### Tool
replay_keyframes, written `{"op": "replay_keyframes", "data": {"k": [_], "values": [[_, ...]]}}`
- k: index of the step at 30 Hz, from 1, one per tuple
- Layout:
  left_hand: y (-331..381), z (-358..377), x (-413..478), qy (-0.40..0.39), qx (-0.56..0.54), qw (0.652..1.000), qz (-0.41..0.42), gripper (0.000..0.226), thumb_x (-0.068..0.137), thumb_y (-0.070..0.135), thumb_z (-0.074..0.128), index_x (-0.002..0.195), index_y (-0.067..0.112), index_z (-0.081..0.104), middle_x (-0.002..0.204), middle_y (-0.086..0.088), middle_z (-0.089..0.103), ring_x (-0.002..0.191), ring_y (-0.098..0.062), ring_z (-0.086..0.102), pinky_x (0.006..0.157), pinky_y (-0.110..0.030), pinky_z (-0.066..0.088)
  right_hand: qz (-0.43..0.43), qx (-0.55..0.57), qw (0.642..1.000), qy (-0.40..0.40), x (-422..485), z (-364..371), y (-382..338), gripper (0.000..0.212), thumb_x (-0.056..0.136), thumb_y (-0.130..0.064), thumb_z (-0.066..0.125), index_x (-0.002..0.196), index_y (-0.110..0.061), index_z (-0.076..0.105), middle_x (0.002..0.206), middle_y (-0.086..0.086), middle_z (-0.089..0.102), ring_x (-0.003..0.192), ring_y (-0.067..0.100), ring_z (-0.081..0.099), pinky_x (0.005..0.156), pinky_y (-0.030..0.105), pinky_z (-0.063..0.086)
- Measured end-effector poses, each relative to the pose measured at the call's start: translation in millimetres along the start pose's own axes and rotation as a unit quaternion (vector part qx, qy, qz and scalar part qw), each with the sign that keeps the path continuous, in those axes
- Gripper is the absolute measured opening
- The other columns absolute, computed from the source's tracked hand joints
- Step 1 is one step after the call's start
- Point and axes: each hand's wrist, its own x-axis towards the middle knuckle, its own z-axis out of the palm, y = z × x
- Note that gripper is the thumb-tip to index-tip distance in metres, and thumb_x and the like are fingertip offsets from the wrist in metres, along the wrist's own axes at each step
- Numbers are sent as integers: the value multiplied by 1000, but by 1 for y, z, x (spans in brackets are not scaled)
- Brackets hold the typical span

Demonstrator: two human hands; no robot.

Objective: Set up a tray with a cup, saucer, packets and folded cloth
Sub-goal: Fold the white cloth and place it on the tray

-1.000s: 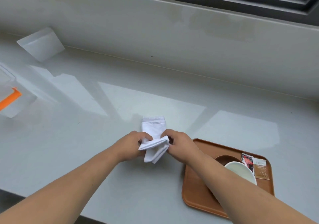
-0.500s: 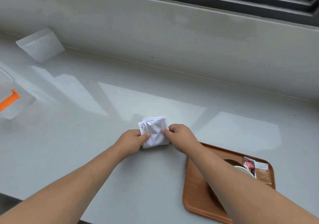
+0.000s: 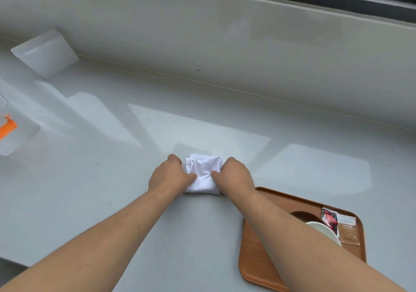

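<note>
A small white cloth [image 3: 202,174], folded into a thick, roughly square pad with soft creases and a stitched hem along one edge, lies on the smooth, glossy pale grey counter [image 3: 112,190], just off the near left corner of the tray [image 3: 254,258]. The left hand [image 3: 167,177] and right hand [image 3: 236,176] hold it from either side: each thumb presses down on top, thumb tips near each other, while the curled fingers close in around the cloth's outer edges. The fingertips are tucked out of sight, so I can't tell how far under the fabric they reach.

The tray is rounded at the corners, matt orange-brown with a fine wood-like grain. The right forearm crosses it and covers much of what it carries. Only a sliver of a dark brown saucer [image 3: 301,215] and part of a white cup [image 3: 324,231] on it show past the arm. Beside them lie two flat packets, a red and black one [image 3: 329,218] and a brown one [image 3: 349,232]; their print is too small to read.

At the far left, a clear plastic box [image 3: 20,134] with an orange clip is cut off by the edge. A frosted, flat sheet-like piece [image 3: 45,53] leans where counter meets wall.
</note>
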Motion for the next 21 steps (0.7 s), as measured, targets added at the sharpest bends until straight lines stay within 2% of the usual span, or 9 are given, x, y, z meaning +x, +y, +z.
{"op": "replay_keyframes", "data": {"k": [3, 6, 10, 12, 15, 18, 19, 21], "values": [[9, 0, 5, -20, 20, 999, 14, 28, 75, 39, 68, 88, 19, 51, 84, 5, 62, 71, -13, 58, 52, -28, 37, 19, 31, 999, -1, 0, 5, 0, 27, 88, -36, 64, 95, -12, 52, 85, 2, 58, 78, 27, 55, 53, 31, 32], [14, -5, 9, -51, -7, 999, 17, 19, 74, 28, 67, 83, 19, 52, 82, 2, 61, 68, -15, 56, 53, -29, 36, 18, 66, 997, -26, 1, 5, 1, 17, 88, -27, 61, 82, -15, 51, 74, -1, 54, 71, 25, 55, 48, 29, 29], [14, -7, 10, -73, -69, 994, 46, 16, 75, 22, 67, 78, 20, 52, 76, 4, 58, 63, -15, 52, 54, -28, 35, 12, 157, 987, -19, -5, 1, 4, 20, 87, -23, 58, 73, -20, 43, 71, -5, 51, 60, 11, 46, 51, 29, 32], [17, -9, 9, -99, -151, 983, 44, 16, 78, 18, 68, 85, 16, 54, 79, 2, 60, 66, -18, 54, 59, -29, 40, 4, 202, 979, -4, -11, -3, 7, 20, 87, -23, 58, 75, -21, 42, 72, -6, 50, 60, 10, 45, 52, 27, 31], [26, -16, 4, -145, -265, 953, 25, 30, 81, 15, 71, 108, 21, 58, 98, 0, 69, 80, -19, 64, 64, -30, 46, -7, 249, 968, 8, -18, -17, 13, 18, 90, -24, 60, 80, -20, 46, 74, -6, 53, 62, 11, 48, 52, 26, 34], [40, -21, -1, -196, -304, 931, 56, 37, 76, 27, 74, 112, 20, 67, 98, -1, 73, 86, -22, 67, 66, -30, 48, -11, 312, 950, -13, -23, -36, 19, 14, 94, -24, 62, 88, -18, 51, 79, -1, 58, 65, 15, 52, 57, 28, 39], [44, -22, -2, -210, -310, 925, 61, 41, 76, 33, 76, 115, 22, 67, 103, -1, 75, 93, -23, 70, 72, -32, 52, -13, 328, 944, -24, -25, -43, 20, 11, 95, -24, 62, 92, -17, 54, 81, 1, 61, 67, 16, 54, 59, 28, 42], [51, -24, -3, -231, -315, 919, 52, 55, 80, 41, 81, 128, 26, 61, 120, 2, 71, 111, -21, 68, 94, -38, 55, -23, 368, 928, -51, -29, -59, 24, 7, 96, -23, 61, 99, -16, 58, 87, 6, 67, 72, 21, 61, 64, 31, 50]]}}
